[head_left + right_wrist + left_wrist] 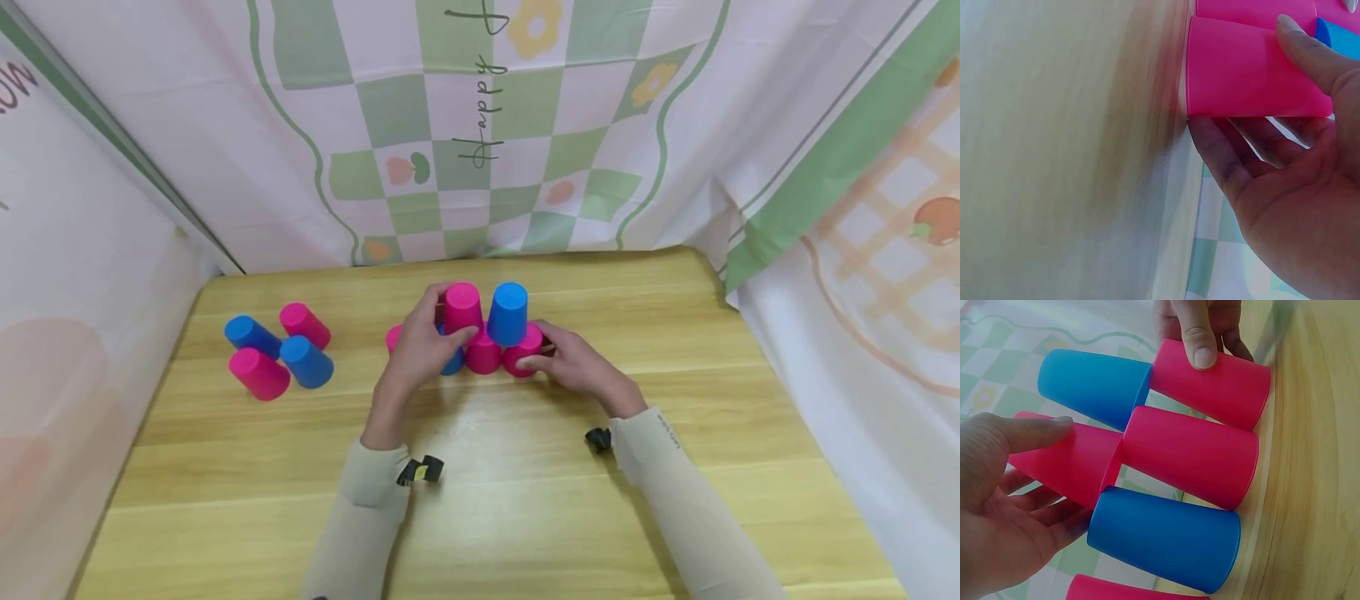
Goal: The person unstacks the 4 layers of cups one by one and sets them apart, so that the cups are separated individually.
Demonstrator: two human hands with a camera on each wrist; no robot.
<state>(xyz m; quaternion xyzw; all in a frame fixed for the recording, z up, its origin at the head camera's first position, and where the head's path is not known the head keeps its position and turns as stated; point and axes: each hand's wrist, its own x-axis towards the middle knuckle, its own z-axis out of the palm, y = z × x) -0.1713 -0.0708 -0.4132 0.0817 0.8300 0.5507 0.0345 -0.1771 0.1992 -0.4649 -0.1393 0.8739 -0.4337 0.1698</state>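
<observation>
A small pyramid of upturned cups stands mid-table. My left hand [438, 329] grips the upper pink cup [462, 307], thumb [1054, 432] on its side and fingers behind it. Beside it sits the upper blue cup [508, 313]. The bottom row runs from a half-hidden pink cup [393, 337] through a blue cup [1166, 537] and a pink cup [483, 355] to the right-end pink cup [527, 350]. My right hand [543, 354] holds that end cup [1254, 69], thumb [1310, 56] on one side and fingers on the other.
At the left of the wooden table [525, 500], two blue cups [251, 333] [307, 362] and two pink cups [303, 323] [259, 374] sit in a loose cluster. Patterned cloth walls [480, 150] close in the back and both sides.
</observation>
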